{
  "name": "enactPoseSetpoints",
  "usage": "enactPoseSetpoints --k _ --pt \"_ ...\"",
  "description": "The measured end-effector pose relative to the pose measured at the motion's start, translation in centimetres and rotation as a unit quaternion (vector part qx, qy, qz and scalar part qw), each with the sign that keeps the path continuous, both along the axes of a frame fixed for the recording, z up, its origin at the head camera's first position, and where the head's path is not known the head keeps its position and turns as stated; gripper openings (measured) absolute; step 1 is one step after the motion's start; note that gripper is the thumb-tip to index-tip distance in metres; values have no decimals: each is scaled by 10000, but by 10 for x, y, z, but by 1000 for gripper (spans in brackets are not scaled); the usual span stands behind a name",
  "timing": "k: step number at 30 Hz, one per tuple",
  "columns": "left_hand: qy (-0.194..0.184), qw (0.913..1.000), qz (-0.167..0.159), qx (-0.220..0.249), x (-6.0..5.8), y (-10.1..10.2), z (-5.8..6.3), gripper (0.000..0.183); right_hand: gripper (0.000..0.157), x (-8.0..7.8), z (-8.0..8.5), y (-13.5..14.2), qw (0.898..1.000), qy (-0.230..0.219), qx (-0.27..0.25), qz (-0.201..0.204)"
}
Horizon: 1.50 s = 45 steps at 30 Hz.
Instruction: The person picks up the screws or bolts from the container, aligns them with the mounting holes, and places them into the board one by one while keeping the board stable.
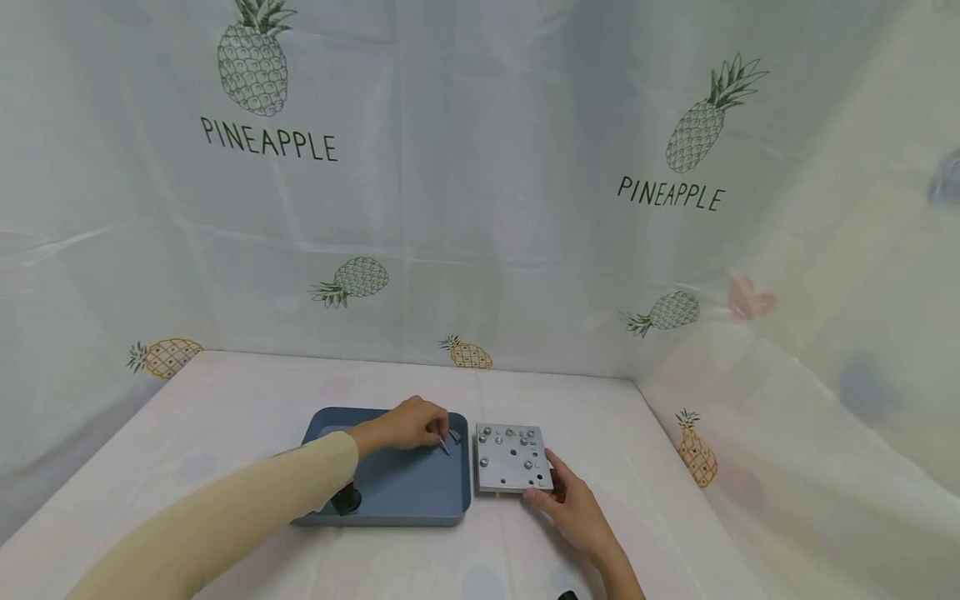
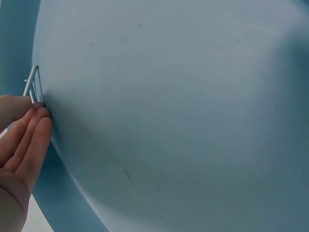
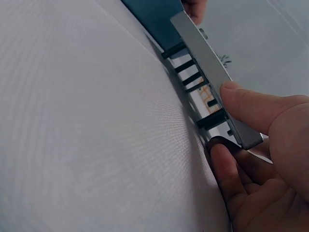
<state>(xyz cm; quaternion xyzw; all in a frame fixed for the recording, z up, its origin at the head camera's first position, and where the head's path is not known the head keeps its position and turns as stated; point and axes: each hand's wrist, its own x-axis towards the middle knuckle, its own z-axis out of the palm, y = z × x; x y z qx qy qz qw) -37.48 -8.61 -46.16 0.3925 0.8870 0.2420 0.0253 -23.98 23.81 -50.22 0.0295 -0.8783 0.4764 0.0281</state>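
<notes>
My left hand [image 1: 408, 423] reaches into the right side of a blue-grey tray [image 1: 405, 487]. Its thumb and fingertips pinch a thin, silvery rod-like metal piece [image 2: 32, 79] close to the tray wall; the end between the fingers is hidden. Another small metal piece [image 1: 454, 436] shows right beside those fingers. To the right of the tray is a square metal plate [image 1: 498, 477] with holes and several bolts [image 1: 528, 465] in it. My right hand [image 1: 576, 507] grips the plate's near right corner, thumb on the near edge. Dark bolt shanks [image 3: 193, 77] stick out under the plate in the right wrist view.
Both things stand on a table with a pale patterned cloth [image 1: 247, 400]. A light curtain [image 1: 480, 208] printed with pineapples hangs behind the table and along its right side. A black wrist device [image 1: 347, 498] on my left arm overlaps the tray's near left part.
</notes>
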Motion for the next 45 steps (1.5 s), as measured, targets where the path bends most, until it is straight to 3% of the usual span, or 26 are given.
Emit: enactPoseSetpoints --k 7,15,25,45 --pt "17 9999 74 120 -1 -3 -4 10 91 -1 -2 0 10000 -22 34 7" --pt "-166 9986 81 488 5 -4 7 10 92 -3 -3 1 9999 -51 122 -34" --pt "-255 9965 102 785 4 -2 10 9 92 -4 -5 2 10000 -48 46 -33" --pt "-717 9866 76 1466 21 22 39 13 91 -3 -2 1 10000 32 54 13"
